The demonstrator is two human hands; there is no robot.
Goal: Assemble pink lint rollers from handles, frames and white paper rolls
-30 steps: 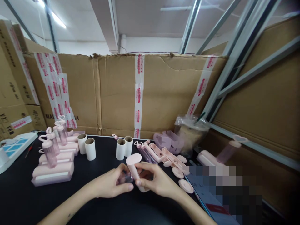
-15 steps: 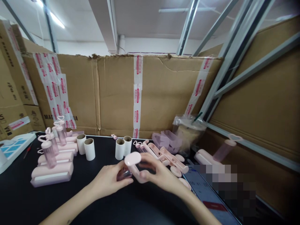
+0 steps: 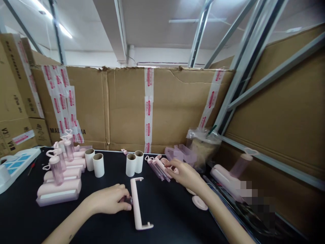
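My left hand point(image 3: 110, 199) is closed around a dark, see-through purple tube point(image 3: 128, 200), of which only the end shows. A pale pink U-shaped bracket point(image 3: 136, 203) stands just beyond that end, its two pegged arms pointing right. Whether tube and bracket are joined I cannot tell. Over a pile of pink plastic parts point(image 3: 165, 162) at the right, my right hand point(image 3: 185, 174) reaches with bent fingers, touching a part whose shape is mostly covered. Slim purple tubes with heart loops point(image 3: 158, 169) lie beside those fingers.
Assembled pink rollers point(image 3: 59, 188) stand in a row at the left. White paper rolls point(image 3: 98, 166) stand in pairs toward the back. A pink round cap point(image 3: 199, 202) lies below my right forearm. Behind are purple trays point(image 3: 177, 154), a bagged drink point(image 3: 204, 149) and a cardboard wall point(image 3: 127, 108).
My right hand has let go of the pink bracket and moved right to the pile. The bracket is now turned lengthwise, lower down. My left hand has shifted slightly left and down.
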